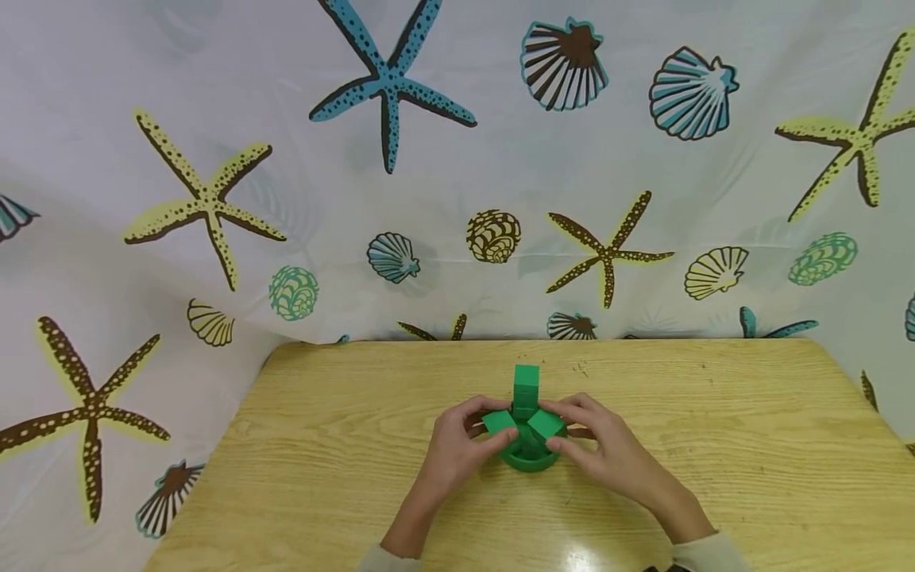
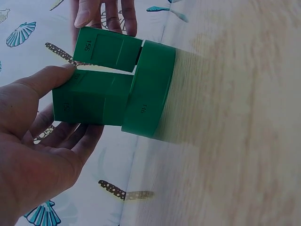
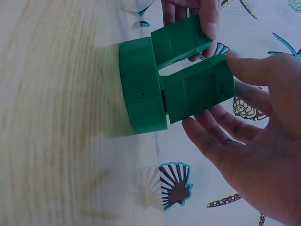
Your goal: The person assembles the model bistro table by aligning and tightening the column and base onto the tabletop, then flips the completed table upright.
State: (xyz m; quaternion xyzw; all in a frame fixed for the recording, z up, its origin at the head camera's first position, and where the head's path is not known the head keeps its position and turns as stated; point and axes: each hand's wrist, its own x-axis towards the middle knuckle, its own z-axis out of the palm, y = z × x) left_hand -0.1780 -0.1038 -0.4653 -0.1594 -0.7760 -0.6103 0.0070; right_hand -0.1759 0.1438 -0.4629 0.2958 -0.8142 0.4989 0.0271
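Note:
A round green base (image 1: 530,461) stands on the wooden table, with several green blocks set upright in it. At its back rises a taller green block (image 1: 526,389). My left hand (image 1: 457,445) pinches the left green block (image 2: 91,96) between thumb and fingers near its outer end. On the other side, my right hand (image 1: 600,445) holds the right green block (image 3: 200,89) the same way. Small printed numbers show on the blocks and on the base's side wall (image 2: 149,89). The blocks' lower ends are partly hidden inside the base.
The light wooden table (image 1: 343,445) extends to both sides and in front of the base. Behind and to the left hangs a white cloth (image 1: 443,191) printed with starfish and shells, meeting the table's back edge.

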